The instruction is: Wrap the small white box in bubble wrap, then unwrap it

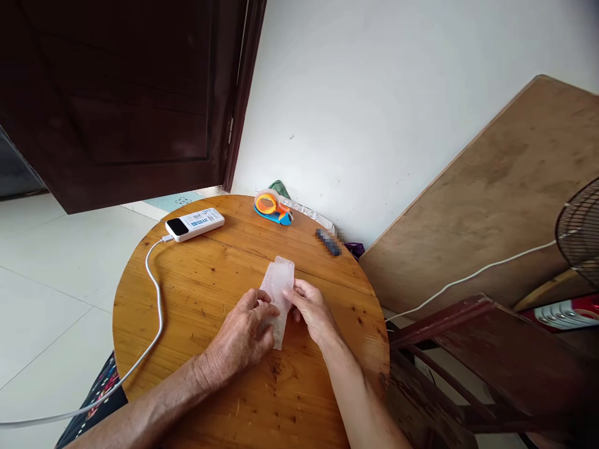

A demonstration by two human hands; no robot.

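Note:
A translucent, whitish strip of plastic wrap [283, 277], seemingly folded into overlapping layers, lies at a slant between both hands over the middle of the table. My right hand [309, 305] pinches its right edge, thumb on top and the other fingers mostly beneath. On the left side, my left hand [246, 330] has its fingers curled against the strip, with some fingertips on its surface. The strip's lower left part is hidden behind those fingers.
On the round wooden table [187, 299] are a white power bank [199, 223] with a white cable [159, 299], an orange and blue tape dispenser [272, 207] and a blurred dark object [328, 242]. A wooden chair [505, 355] and a fan [580, 231] stand to the right.

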